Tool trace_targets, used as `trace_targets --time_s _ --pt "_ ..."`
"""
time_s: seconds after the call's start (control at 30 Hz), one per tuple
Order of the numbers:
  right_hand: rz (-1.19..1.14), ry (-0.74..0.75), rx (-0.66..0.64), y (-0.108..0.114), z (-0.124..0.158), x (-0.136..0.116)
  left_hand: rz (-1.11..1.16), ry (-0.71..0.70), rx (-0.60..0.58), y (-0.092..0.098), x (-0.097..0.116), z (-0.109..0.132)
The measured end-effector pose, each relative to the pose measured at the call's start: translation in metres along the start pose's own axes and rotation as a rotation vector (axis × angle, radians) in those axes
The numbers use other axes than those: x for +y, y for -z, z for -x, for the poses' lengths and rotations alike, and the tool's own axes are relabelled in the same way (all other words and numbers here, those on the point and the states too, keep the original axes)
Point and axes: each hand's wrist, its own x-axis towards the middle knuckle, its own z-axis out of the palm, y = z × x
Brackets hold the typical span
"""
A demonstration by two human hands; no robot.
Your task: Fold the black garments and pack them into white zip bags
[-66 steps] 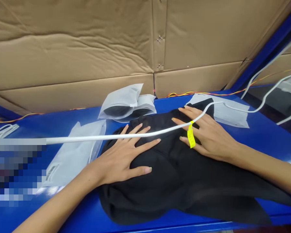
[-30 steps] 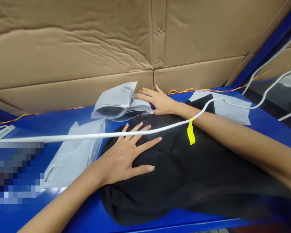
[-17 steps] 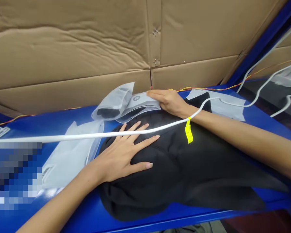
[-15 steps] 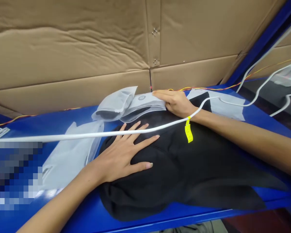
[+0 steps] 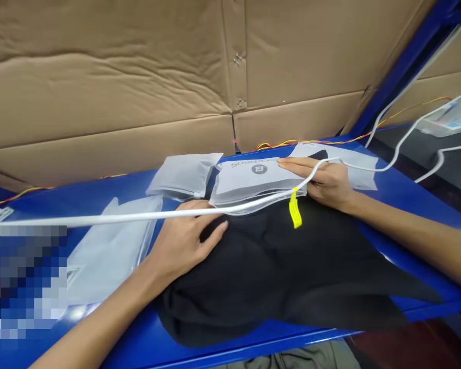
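A black cloth garment (image 5: 276,266) is spread over the blue table. At its far edge sits a frosted plastic bag (image 5: 246,177) with a round printed logo. My right hand (image 5: 328,184) grips the right end of this bag, fingers on top and thumb hidden. My left hand (image 5: 188,236) rests on the garment's left part by the bag's near left corner. Its fingers are curled and partly covered by the white cable and the bag; what they hold is hidden. Another frosted bag (image 5: 182,174) lies just left of the first.
A white cable (image 5: 100,219) with a yellow tag (image 5: 295,210) crosses in front of both hands. Flat plastic bags lie at left (image 5: 107,256) and back right (image 5: 359,171). Cardboard (image 5: 138,77) walls the back of the blue table (image 5: 138,335). Red-yellow wires (image 5: 303,142) run along it.
My left hand has gone from spread flat to curled beside the bag. My right hand has moved right, and the logo bag now lies flatter and farther right, apart from the other bag.
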Motion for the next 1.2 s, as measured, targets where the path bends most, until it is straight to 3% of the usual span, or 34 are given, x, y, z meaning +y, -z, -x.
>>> trace_targets --time_s 0.1,0.2,0.3,0.4,0.5,0.63,0.73,0.77,0.83,0.97,1.2 --pt "-0.041 0.046 0.005 -0.001 0.000 -0.001 -0.030 0.065 0.188 0.003 -0.001 0.001" --pt "-0.097 0.129 0.001 -0.003 0.000 -0.002 -0.013 0.055 0.260 0.008 -0.003 0.001" --pt "-0.131 0.202 -0.080 -0.001 0.001 -0.004 0.093 -0.091 0.184 0.009 -0.008 0.001" --pt "-0.172 0.302 -0.223 0.007 0.000 -0.007 0.142 -0.235 0.013 0.006 -0.014 0.003" --pt "-0.196 0.369 -0.312 0.017 -0.003 -0.012 0.103 -0.201 -0.057 0.004 -0.017 0.005" --pt "-0.206 0.433 -0.374 0.025 -0.005 -0.027 0.032 -0.149 -0.014 0.003 -0.015 0.006" --pt "-0.139 0.593 -0.169 0.025 -0.002 -0.045 -0.022 -0.161 0.057 0.001 -0.012 0.007" --pt "-0.127 0.731 0.020 0.025 0.000 -0.052 -0.039 -0.168 0.082 0.000 -0.011 0.007" --pt "-0.053 0.964 0.176 0.024 0.003 -0.068 -0.064 -0.179 0.127 -0.002 -0.009 0.008" --pt "0.125 0.878 0.035 0.021 0.004 -0.091 -0.066 -0.207 0.189 -0.003 -0.002 0.010" --pt "0.371 0.622 0.043 0.007 0.008 -0.095 -0.009 -0.273 0.255 -0.003 0.008 0.012"
